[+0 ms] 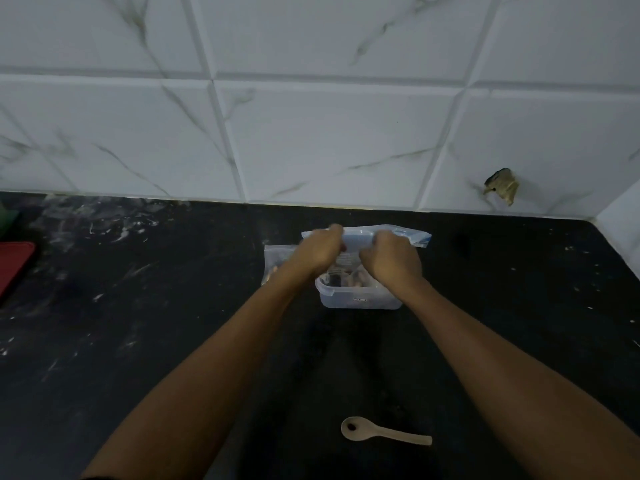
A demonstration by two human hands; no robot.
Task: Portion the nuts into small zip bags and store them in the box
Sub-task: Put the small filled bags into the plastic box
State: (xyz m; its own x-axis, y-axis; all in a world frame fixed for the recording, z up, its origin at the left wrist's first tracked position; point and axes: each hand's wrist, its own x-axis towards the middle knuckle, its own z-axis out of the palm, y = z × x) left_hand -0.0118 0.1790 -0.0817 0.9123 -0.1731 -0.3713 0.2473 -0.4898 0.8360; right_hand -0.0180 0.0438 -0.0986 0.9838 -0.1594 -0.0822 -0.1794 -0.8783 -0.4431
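Both hands, left (320, 252) and right (393, 256), fingers clamped on clear blue-edged zip bag (408, 236) above translucent plastic box (360, 297) on black counter (173, 323)

Both hands hide most of the box (360, 299), so its contents are a dim blur. The bag (405, 236) they pinch is smeared. At 9 o'clock, a red thing (14, 265) is cut off by the edge.

Both arms outstretched, left grip (320, 249) and right grip (393, 256) seemingly curled.
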